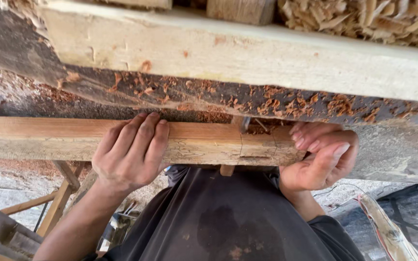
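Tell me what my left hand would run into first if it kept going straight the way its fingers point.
The left hand lies on the wooden beam, fingers pointing away from the body. Straight ahead, it would probably first meet the dark, shavings-covered workbench edge, though depth is unclear.

Left hand (131,152) flat, right hand (320,157) curled
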`<state>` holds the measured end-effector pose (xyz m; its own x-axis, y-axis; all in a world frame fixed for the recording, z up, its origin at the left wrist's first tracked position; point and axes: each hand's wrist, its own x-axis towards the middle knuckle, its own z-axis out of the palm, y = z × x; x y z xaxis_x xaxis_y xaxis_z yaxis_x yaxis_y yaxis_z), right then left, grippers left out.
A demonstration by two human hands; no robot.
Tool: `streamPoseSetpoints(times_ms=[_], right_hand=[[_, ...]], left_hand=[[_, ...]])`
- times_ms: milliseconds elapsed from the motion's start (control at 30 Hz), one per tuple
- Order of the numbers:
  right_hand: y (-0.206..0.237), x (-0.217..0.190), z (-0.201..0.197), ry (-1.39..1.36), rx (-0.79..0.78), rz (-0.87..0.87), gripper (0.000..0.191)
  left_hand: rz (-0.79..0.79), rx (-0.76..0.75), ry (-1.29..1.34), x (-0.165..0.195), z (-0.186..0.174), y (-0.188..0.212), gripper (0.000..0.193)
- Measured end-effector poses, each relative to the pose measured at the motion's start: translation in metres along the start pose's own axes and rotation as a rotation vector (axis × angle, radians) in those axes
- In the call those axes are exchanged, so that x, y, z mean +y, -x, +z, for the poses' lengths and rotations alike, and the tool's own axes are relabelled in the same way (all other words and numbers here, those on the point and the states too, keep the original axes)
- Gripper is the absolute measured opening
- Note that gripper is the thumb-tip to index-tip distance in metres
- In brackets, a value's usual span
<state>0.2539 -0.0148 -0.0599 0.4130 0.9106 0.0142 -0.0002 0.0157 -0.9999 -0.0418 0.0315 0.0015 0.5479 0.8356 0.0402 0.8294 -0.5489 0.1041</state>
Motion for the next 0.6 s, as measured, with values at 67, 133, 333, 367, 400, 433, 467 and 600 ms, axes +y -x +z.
streamPoseSetpoints(times_ms=[67,133,333,367,400,433,467,600], right_hand=[[-0.001,-0.001,0.001,-0.006,0.006,0.0,0.031],[0.0,-0.002,0.001,0.001,0.013,0.029,0.032],[0.003,-0.001,-0.001,0.013,0.076,0.054,0.036],[0.003,0.0,-0.002,0.023,0.089,0.058,0.037],[0.003,0.002,-0.003,0.027,0.1,0.056,0.036],[0.002,0.003,-0.004,0.031,0.111,0.054,0.036],[0.002,0.004,-0.005,0.033,0.122,0.049,0.034],[0.0,0.008,-0.009,0.051,0.134,0.048,0.033]], left_hand=[[0.004,0.001,0.0,0.0,-0.001,-0.001,0.007],[-0.001,-0.014,0.021,-0.001,-0.001,-0.002,0.009],[-0.011,-0.015,0.019,-0.001,-0.002,-0.004,0.008],[-0.018,-0.021,0.034,-0.001,-0.002,-0.004,0.009],[-0.026,-0.024,0.045,-0.001,-0.002,-0.005,0.01],[-0.031,-0.024,0.042,-0.001,-0.001,-0.005,0.01],[-0.035,-0.023,0.041,-0.001,-0.001,-0.005,0.011],[-0.041,-0.017,0.054,-0.001,0.0,-0.006,0.017]])
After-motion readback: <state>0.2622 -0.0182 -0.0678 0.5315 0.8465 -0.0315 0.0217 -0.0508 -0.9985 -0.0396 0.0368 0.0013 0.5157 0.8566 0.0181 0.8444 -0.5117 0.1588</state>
